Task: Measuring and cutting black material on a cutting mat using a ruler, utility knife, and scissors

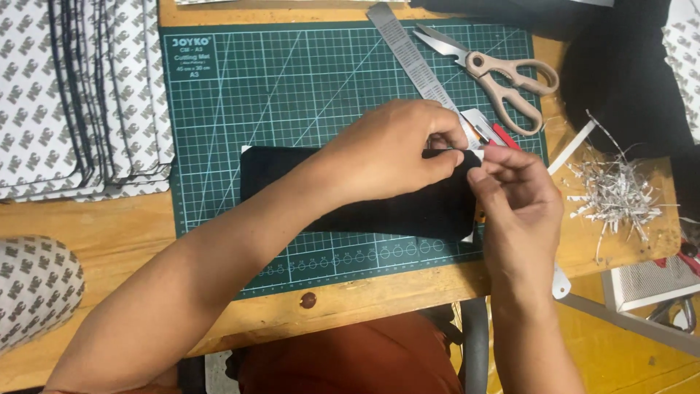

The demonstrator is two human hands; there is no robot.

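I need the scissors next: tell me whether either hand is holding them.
No, the scissors lie alone on the green mat, while both hands pinch the black piece.

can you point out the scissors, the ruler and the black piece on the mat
scissors (490, 69), head view, on the pivot where blades meet handles
ruler (408, 52), head view, on the middle of its metal strip
black piece (292, 179), head view, on its left half

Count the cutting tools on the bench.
2: scissors lie on the green mat's top right corner; a red-handled knife sits behind the hands. Others may be hidden.
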